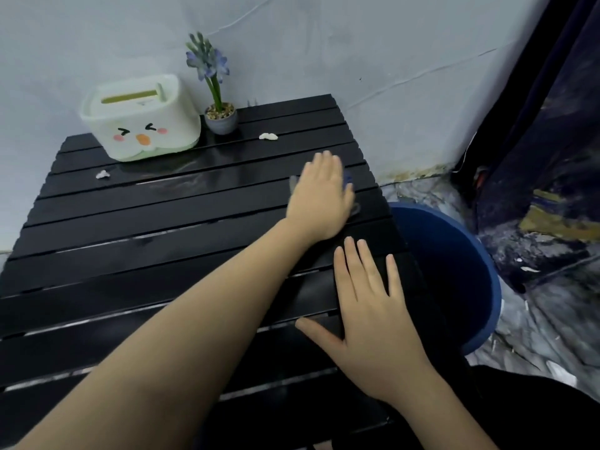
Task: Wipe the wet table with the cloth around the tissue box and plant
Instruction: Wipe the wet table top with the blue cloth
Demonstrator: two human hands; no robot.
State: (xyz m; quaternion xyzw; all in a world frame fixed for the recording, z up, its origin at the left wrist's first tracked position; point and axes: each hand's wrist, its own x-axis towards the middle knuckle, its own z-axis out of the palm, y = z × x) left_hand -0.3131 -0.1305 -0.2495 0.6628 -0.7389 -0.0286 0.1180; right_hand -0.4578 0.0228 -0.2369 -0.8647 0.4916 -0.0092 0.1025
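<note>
One black slatted counter (136, 241) carries one white tissue box (139, 120) with a printed face, one potted plant (220, 116) with purple flowers, and two small white scraps (102, 174) (268, 136). The box and plant stand touching at the far edge, beyond and left of both hands. One blue bucket (467, 271) sits on the floor, right of the hands.

The left hand (319, 198) reaches across, fingers straight, palm pressed flat on one cloth (348, 180). The right hand (370, 306) lies nearer, fingers spread flat on the counter, holding nothing.

The cloth is mostly hidden under the left hand; only blurred blue-grey edges show. Wet streaks glint left of that hand.
</note>
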